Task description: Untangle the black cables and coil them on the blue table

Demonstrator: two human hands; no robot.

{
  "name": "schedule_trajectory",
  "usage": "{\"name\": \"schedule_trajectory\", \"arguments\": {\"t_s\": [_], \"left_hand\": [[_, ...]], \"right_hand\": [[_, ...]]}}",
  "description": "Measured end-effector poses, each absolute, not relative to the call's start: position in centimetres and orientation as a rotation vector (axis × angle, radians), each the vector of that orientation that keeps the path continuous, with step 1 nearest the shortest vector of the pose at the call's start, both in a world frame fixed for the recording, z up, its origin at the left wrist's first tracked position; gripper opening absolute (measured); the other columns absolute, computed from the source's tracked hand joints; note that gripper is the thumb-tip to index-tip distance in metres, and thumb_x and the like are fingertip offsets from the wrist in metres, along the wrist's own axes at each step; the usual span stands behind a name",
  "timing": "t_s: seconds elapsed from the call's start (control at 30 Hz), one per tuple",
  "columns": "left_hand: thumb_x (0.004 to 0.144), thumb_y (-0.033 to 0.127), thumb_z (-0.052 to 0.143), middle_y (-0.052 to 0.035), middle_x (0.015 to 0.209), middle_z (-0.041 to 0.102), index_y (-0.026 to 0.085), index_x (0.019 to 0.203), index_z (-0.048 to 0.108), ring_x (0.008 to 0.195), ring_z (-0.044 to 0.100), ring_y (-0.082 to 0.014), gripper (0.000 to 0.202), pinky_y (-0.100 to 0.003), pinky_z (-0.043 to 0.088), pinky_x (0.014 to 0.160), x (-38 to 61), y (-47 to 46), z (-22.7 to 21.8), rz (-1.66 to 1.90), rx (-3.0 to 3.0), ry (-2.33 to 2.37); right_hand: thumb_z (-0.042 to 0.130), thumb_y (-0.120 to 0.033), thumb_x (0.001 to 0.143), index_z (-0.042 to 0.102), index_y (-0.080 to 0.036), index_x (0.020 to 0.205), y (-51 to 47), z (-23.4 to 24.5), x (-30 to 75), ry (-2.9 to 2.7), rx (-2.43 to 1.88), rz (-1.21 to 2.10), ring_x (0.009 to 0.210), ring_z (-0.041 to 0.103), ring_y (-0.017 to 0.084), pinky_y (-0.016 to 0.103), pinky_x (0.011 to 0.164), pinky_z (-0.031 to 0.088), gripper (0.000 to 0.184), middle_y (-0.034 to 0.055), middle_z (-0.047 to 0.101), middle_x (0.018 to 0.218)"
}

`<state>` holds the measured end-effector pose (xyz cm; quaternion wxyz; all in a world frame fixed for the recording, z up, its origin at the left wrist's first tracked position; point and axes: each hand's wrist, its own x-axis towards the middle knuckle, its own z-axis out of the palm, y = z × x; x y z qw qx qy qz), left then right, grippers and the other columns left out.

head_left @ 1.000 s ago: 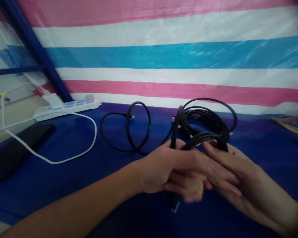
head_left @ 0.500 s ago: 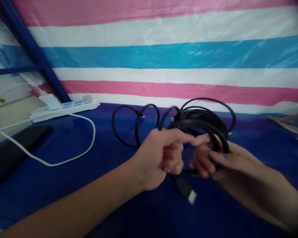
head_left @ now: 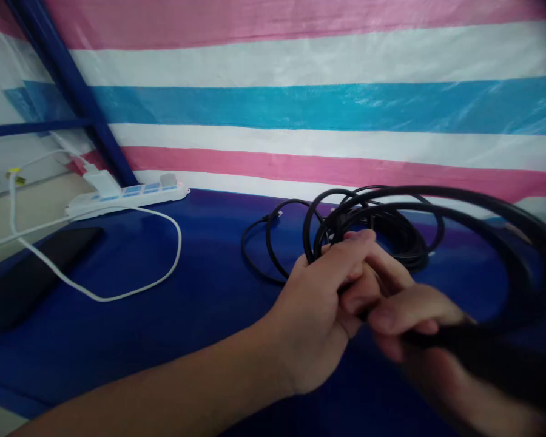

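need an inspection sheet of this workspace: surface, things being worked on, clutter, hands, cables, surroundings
Surface: blue tabletop, bare in parts.
Things being worked on: looped black cable, held in both hands; its right side is blurred.
Clutter: flat dark object at the left, too plain to identify.
Hands: left hand closed around the cable; right hand gripping it close by, partly blurred.
Cables: white cable loops across the left side; coiled black cable lies behind the hands.
Surroundings: striped sheet behind; power strip at the back left with a white adapter plugged in.
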<state>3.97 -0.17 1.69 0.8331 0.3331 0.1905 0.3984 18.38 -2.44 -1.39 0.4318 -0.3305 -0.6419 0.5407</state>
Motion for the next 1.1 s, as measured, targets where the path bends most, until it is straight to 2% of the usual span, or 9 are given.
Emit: {"name": "schedule_trajectory", "arguments": {"t_s": [0.13, 0.23, 0.33, 0.5, 0.67, 0.77, 0.87, 0.97, 1.1], "left_hand": [[0.081, 0.030, 0.056, 0.0012, 0.052, 0.047, 0.015, 0.043, 0.050, 0.067, 0.054, -0.0105, 0.041, -0.023, 0.044, 0.076, 3.5, 0.6, 1.5, 0.960, 0.967, 0.494], [0.079, 0.030, 0.059, 0.0011, 0.054, 0.052, 0.016, 0.044, 0.048, 0.073, 0.058, -0.0124, 0.039, -0.026, 0.043, 0.082, 3.1, 1.2, 1.2, 1.054, 0.996, 0.595], [0.078, 0.033, 0.061, 0.0006, 0.058, 0.058, 0.016, 0.047, 0.045, 0.070, 0.059, -0.0114, 0.039, -0.025, 0.043, 0.078, 2.9, 1.7, 1.0, 1.086, 0.992, 0.668], [0.078, 0.037, 0.062, 0.0041, 0.051, 0.049, 0.016, 0.048, 0.044, 0.058, 0.051, -0.0073, 0.041, -0.022, 0.042, 0.069, 2.5, 2.0, 0.7, 1.058, 0.953, 0.728], [0.081, 0.037, 0.060, 0.0098, 0.038, 0.027, 0.018, 0.048, 0.038, 0.038, 0.037, -0.0057, 0.044, -0.022, 0.046, 0.053, 2.0, 1.8, 1.2, 0.794, 0.926, 0.482], [0.078, 0.031, 0.064, 0.0116, 0.036, 0.028, 0.017, 0.055, 0.048, 0.029, 0.023, -0.0035, 0.031, -0.020, 0.035, 0.037, 1.6, 1.7, 1.6, 0.350, 0.977, 0.380], [0.069, 0.027, 0.069, 0.0109, 0.037, 0.030, 0.016, 0.054, 0.046, 0.031, 0.022, -0.0022, 0.030, -0.018, 0.023, 0.034, 1.8, 1.3, 2.0, 0.108, 0.977, 0.495], [0.065, 0.027, 0.070, 0.0108, 0.040, 0.025, 0.017, 0.049, 0.035, 0.035, 0.019, -0.0015, 0.040, -0.017, 0.015, 0.036, 2.2, 0.8, 2.1, 0.281, 1.030, 0.667], [0.069, 0.023, 0.067, 0.0106, 0.039, 0.023, 0.018, 0.046, 0.031, 0.035, 0.016, -0.0011, 0.043, -0.020, 0.011, 0.037, 2.2, 0.8, 2.0, 0.601, 1.074, 0.630]], "right_hand": [[0.047, -0.043, 0.091, 0.064, -0.033, 0.087, -1.5, -0.7, 19.2, -1.434, -0.645, 1.547, 0.128, 0.040, 0.023, 0.039, 0.106, 0.038, 0.020, 0.0029, 0.062, 0.092], [0.044, -0.038, 0.092, 0.061, -0.028, 0.085, -1.1, -0.3, 19.2, -1.264, -0.638, 1.646, 0.113, 0.052, 0.022, 0.038, 0.100, 0.045, 0.021, 0.0032, 0.060, 0.095], [0.045, -0.034, 0.092, 0.062, -0.025, 0.082, -0.9, -0.1, 19.0, -1.149, -0.681, 1.651, 0.107, 0.055, 0.021, 0.034, 0.096, 0.048, 0.022, 0.0041, 0.060, 0.099], [0.057, -0.027, 0.086, 0.067, -0.020, 0.080, -0.6, 0.1, 18.9, -0.956, -0.769, 1.654, 0.076, 0.058, 0.014, 0.024, 0.083, 0.054, 0.014, -0.0007, 0.042, 0.062], [0.061, -0.030, 0.085, 0.067, -0.025, 0.084, -1.0, -0.1, 19.4, -0.948, -0.844, 1.783, 0.040, 0.020, 0.007, 0.020, 0.054, 0.047, 0.008, -0.0088, 0.015, 0.046], [0.070, -0.035, 0.077, 0.067, -0.025, 0.085, -1.6, -0.2, 20.2, -1.080, -0.900, 2.029, 0.039, 0.018, 0.005, 0.019, 0.043, 0.034, 0.013, -0.0102, 0.020, 0.042], [0.074, -0.028, 0.068, 0.067, -0.020, 0.074, -2.2, 0.0, 20.3, -1.116, -1.094, 2.092, 0.040, 0.024, 0.005, 0.019, 0.043, 0.027, 0.012, -0.0087, 0.028, 0.040], [0.075, -0.027, 0.061, 0.062, -0.019, 0.059, -2.2, 0.2, 19.8, -1.114, -1.165, 1.930, 0.038, 0.025, 0.005, 0.018, 0.039, 0.027, 0.016, -0.0075, 0.030, 0.037], [0.076, -0.032, 0.064, 0.070, -0.023, 0.073, -1.6, -0.2, 19.4, -1.153, -1.080, 1.613, 0.045, 0.045, 0.009, 0.018, 0.044, 0.042, 0.014, -0.0026, 0.050, 0.049]]}}
